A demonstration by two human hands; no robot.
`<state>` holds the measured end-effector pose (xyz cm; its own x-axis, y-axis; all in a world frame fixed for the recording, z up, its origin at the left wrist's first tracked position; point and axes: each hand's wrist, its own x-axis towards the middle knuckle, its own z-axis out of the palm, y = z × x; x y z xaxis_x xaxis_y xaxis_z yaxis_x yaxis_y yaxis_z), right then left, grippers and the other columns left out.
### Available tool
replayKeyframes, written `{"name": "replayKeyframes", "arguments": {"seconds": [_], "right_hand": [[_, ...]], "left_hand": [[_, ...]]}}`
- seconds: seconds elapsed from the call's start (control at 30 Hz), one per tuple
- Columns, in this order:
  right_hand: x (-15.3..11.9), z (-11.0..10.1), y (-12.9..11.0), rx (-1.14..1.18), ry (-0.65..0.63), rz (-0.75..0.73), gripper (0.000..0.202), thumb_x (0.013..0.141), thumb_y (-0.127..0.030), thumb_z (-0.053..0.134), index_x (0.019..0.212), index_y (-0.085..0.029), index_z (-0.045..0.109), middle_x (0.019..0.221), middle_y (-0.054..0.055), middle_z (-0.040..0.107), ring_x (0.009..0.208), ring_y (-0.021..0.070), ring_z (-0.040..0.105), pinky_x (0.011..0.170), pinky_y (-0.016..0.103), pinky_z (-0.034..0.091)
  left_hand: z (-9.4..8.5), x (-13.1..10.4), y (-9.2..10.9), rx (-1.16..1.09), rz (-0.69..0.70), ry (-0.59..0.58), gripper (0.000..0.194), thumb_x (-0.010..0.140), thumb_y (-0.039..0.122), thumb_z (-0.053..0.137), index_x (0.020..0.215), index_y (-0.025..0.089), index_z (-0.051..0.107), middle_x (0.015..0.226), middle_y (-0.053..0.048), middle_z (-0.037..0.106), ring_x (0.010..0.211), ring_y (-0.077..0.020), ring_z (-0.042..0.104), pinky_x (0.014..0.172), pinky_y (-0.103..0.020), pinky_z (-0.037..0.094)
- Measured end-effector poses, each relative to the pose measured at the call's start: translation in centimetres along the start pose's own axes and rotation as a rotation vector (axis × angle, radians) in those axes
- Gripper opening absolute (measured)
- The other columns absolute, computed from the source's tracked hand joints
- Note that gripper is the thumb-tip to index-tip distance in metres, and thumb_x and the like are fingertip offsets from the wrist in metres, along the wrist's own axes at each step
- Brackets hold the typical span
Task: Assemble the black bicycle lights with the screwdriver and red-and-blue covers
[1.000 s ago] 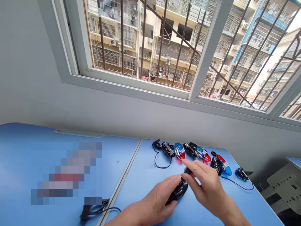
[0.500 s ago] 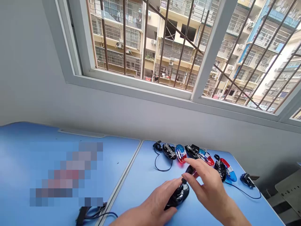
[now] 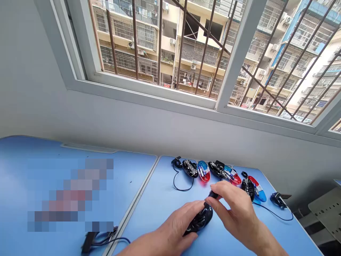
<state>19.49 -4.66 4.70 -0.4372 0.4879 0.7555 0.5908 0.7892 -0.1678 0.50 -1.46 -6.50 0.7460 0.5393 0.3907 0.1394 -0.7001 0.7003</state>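
Around a black oval shell (image 3: 200, 218), my left hand (image 3: 177, 225) is closed, with fingers on its top and the thumb at its near side. The shell looks glossy, and its inside is partly covered by the fingers. Just above it, my right hand (image 3: 236, 209) pinches the dark handle of what looks like a screwdriver (image 3: 213, 194) between thumb and fingertips. Its lower end points down at the shell, beside the left fingertips; the tip is hidden.
Toward the wall are black shells with exposed parts (image 3: 190, 168) and red-and-blue translucent covers (image 3: 204, 171). A black cable (image 3: 278, 201) lies at the right edge, another dark cabled part (image 3: 89, 242) near the table seam. A pixelated patch covers the left tabletop. The barred window (image 3: 170, 90) is above.
The view has shifted slightly. The screwdriver's handle has turned in my right fingers, its reddish part now out of sight. Both hands keep nearly the same place on shell and tool.
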Motion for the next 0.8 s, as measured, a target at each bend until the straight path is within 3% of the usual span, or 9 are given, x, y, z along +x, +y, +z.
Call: {"name": "replayKeyframes", "arguments": {"seconds": [0.53,0.8], "right_hand": [[0.2,-0.8,1.0,0.21,-0.117,-0.014,0.015,0.089,-0.01,0.054,0.102,-0.019,0.054,0.075,0.004,0.06,0.064,0.0144,0.052,0.055,0.026,0.045],[0.5,-1.1,1.0,0.343,-0.147,-0.034,0.015,0.089,-0.011,0.057,0.101,-0.02,0.057,0.077,0.003,0.064,0.071,0.0147,0.06,0.061,0.026,0.051]], "left_hand": [[-0.1,-0.1,-0.5,0.026,0.057,-0.004,0.088,0.071,-0.001,0.054,0.144,0.034,0.018,0.147,-0.005,0.04,0.128,-0.0277,0.044,0.108,-0.043,0.038],[0.0,-0.4,-1.0,0.074,0.068,-0.011,0.089,0.072,0.0,0.055,0.144,0.034,0.016,0.147,-0.007,0.039,0.126,-0.0285,0.046,0.106,-0.044,0.039]]}}
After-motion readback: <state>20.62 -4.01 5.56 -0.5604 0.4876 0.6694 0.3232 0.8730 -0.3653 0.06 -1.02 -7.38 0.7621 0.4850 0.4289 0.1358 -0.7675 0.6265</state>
